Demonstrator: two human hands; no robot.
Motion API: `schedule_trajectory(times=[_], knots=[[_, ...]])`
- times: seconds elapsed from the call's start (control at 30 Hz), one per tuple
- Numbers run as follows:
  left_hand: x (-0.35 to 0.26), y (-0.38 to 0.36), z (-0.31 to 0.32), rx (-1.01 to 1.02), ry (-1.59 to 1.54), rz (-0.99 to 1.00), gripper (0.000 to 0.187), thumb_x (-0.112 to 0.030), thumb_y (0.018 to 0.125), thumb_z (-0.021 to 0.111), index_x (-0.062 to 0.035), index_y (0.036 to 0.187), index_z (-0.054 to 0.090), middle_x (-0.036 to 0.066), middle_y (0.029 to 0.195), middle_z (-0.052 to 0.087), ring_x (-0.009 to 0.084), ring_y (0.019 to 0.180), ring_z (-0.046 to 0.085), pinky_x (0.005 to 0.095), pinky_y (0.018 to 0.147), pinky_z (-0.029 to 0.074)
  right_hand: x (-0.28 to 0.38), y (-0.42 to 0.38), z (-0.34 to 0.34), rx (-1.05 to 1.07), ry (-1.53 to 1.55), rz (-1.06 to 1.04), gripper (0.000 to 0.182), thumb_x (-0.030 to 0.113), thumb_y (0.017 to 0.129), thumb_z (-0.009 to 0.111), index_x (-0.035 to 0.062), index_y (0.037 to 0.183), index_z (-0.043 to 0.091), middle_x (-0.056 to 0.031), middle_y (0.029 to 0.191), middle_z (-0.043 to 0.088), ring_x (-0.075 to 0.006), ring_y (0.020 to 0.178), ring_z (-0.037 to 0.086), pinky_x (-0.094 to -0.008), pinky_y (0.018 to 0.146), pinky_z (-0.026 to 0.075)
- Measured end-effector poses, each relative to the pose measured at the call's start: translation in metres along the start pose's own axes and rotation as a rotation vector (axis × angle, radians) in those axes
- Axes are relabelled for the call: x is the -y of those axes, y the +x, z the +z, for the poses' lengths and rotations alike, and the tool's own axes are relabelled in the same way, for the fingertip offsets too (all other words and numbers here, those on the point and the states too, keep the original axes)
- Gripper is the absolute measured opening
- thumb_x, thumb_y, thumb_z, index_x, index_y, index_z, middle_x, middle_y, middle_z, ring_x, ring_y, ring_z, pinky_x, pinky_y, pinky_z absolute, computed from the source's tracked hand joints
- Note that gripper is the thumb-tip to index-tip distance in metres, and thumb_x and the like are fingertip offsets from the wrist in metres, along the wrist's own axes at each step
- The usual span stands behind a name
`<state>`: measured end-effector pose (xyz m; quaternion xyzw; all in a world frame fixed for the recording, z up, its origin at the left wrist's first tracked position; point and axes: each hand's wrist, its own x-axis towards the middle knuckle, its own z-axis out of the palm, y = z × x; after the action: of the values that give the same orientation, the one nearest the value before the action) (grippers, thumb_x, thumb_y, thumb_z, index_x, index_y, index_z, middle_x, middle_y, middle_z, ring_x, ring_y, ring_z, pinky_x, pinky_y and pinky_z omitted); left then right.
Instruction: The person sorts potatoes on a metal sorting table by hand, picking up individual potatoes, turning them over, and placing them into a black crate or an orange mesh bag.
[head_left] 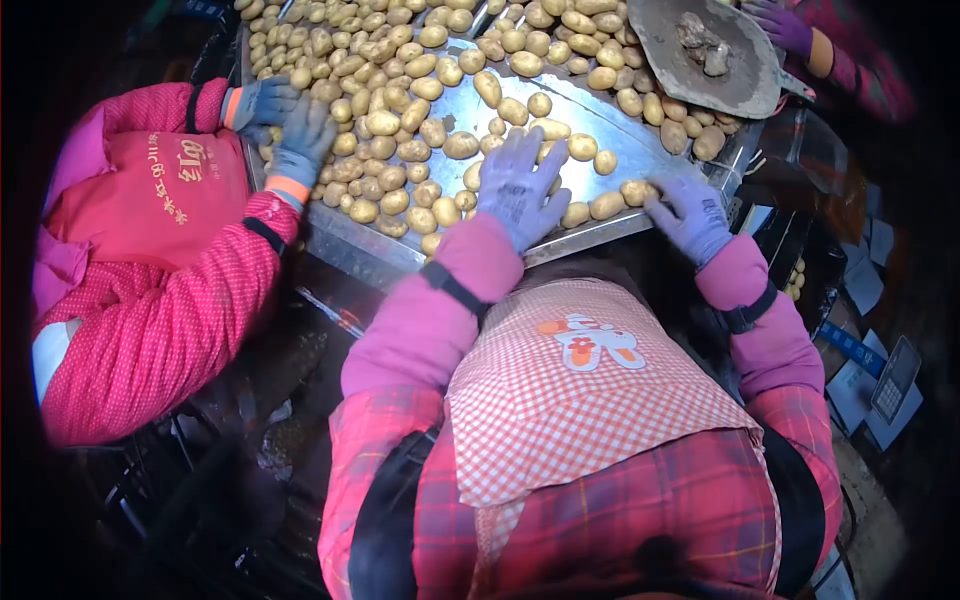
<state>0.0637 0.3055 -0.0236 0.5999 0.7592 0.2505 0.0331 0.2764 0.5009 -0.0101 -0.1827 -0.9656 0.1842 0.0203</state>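
Several yellow-brown potatoes (460,146) lie spread on a metal sorting table (600,110). My left hand (522,188), in a pale purple knit glove, rests flat over a few of them near the front edge, fingers spread. Next to the front rim, my right hand (692,217) in a matching glove has its fingers stretched out, not wrapped round anything. Its fingertips and thumb are right at a potato (637,192) at the end of a short row. Another potato (606,206) sits between the two hands.
At the left, a co-worker's blue-gloved hands (300,140) are over the potato pile. A grey scoop (730,70) with dark lumps lies on potatoes at the back right, near another person's purple-gloved hand (780,27). A calculator (896,378) and papers are at far right.
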Motion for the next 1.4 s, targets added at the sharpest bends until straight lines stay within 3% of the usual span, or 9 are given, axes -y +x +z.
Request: schedule_trajectory(times=[0.3, 0.37, 0.57, 0.77, 0.87, 0.97, 1.13, 1.2, 1.4], knots=[[0.062, 0.042, -0.012, 0.089, 0.088, -0.053, 0.041, -0.032, 0.087, 0.054, -0.0172, 0.126, 0.058, 0.01, 0.12, 0.058, 0.0285, 0.112, 0.053, 0.0452, 0.088, 0.042, 0.029, 0.066, 0.028, 0.334, 0.579, 0.105, 0.044, 0.036, 0.092, 0.057, 0.0066, 0.125, 0.056, -0.0194, 0.115, 0.06, -0.0347, 0.105, 0.059, -0.0402, 0.094, 0.046], [0.042, 0.02, -0.045, 0.034, 0.001, -0.073, 0.043, -0.028, 0.086, 0.058, -0.0084, 0.124, 0.059, 0.014, 0.12, 0.057, 0.0334, 0.113, 0.052, 0.0444, 0.091, 0.042, 0.003, 0.055, 0.023, -0.136, 0.4, 0.083, 0.042, 0.033, 0.092, 0.057, 0.0069, 0.124, 0.056, -0.0184, 0.114, 0.061, -0.035, 0.106, 0.059, -0.0401, 0.092, 0.047], [0.02, -0.095, -0.032, 0.039, 0.157, -0.353, 0.053, -0.031, 0.08, 0.064, -0.0085, 0.127, 0.057, 0.019, 0.131, 0.047, 0.0391, 0.12, 0.044, 0.0532, 0.094, 0.035, -0.066, 0.042, 0.003, -0.205, -0.487, 0.252, 0.057, 0.042, 0.083, 0.059, 0.0055, 0.126, 0.053, -0.0166, 0.122, 0.058, -0.0326, 0.111, 0.057, -0.0469, 0.094, 0.043], [0.019, -0.096, -0.027, 0.046, 0.22, -0.344, 0.055, -0.033, 0.08, 0.065, -0.0132, 0.13, 0.055, 0.018, 0.134, 0.045, 0.0408, 0.123, 0.042, 0.0547, 0.097, 0.034, -0.026, 0.055, 0.024, -0.193, -0.415, 0.321, 0.068, 0.039, 0.075, 0.065, 0.0027, 0.13, 0.047, -0.024, 0.122, 0.052, -0.0387, 0.11, 0.053, -0.0482, 0.096, 0.042], [0.014, -0.097, -0.029, 0.029, 0.227, -0.336, 0.054, -0.032, 0.079, 0.065, -0.015, 0.129, 0.056, 0.018, 0.133, 0.046, 0.0415, 0.122, 0.042, 0.0553, 0.096, 0.035, 0.036, 0.057, -0.017, 0.094, 0.065, 0.184, 0.047, 0.023, 0.082, 0.065, 0.0008, 0.121, 0.051, -0.0222, 0.109, 0.058, -0.039, 0.102, 0.056, -0.0447, 0.092, 0.044], [0.01, -0.097, -0.031, 0.025, 0.21, -0.329, 0.052, -0.032, 0.079, 0.065, -0.0149, 0.127, 0.058, 0.017, 0.132, 0.047, 0.0419, 0.121, 0.043, 0.0554, 0.098, 0.034, 0.025, 0.047, -0.004, -0.261, 0.306, 0.038, 0.044, 0.023, 0.084, 0.064, 0.0013, 0.121, 0.053, -0.0215, 0.114, 0.058, -0.0384, 0.108, 0.056, -0.0435, 0.094, 0.044], [0.01, -0.098, -0.034, 0.007, 0.218, -0.348, 0.05, -0.031, 0.079, 0.065, -0.015, 0.126, 0.058, 0.018, 0.131, 0.048, 0.0417, 0.12, 0.044, 0.055, 0.097, 0.035, -0.035, 0.062, 0.0, -0.27, -0.295, 0.204, 0.057, 0.04, 0.083, 0.063, 0.011, 0.131, 0.051, -0.018, 0.129, 0.054, -0.0369, 0.112, 0.054, -0.0461, 0.098, 0.042], [0.012, -0.1, -0.029, -0.013, 0.215, -0.358, 0.05, -0.031, 0.079, 0.065, -0.0151, 0.126, 0.058, 0.018, 0.131, 0.048, 0.0417, 0.12, 0.044, 0.0551, 0.097, 0.035, -0.002, 0.074, -0.001, 0.01, -0.404, 0.316, 0.068, 0.046, 0.081, 0.064, 0.0142, 0.139, 0.045, -0.0196, 0.137, 0.047, -0.0435, 0.121, 0.049, -0.0462, 0.102, 0.04], [0.018, -0.101, -0.024, -0.035, 0.212, -0.342, 0.049, -0.032, 0.077, 0.066, -0.0136, 0.122, 0.06, 0.017, 0.13, 0.048, 0.0388, 0.116, 0.045, 0.0534, 0.094, 0.036, -0.006, 0.066, 0.016, -0.158, 0.322, 0.082, 0.061, 0.033, 0.085, 0.064, 0.0088, 0.138, 0.046, -0.0223, 0.135, 0.049, -0.0397, 0.123, 0.048, -0.0449, 0.103, 0.04]])
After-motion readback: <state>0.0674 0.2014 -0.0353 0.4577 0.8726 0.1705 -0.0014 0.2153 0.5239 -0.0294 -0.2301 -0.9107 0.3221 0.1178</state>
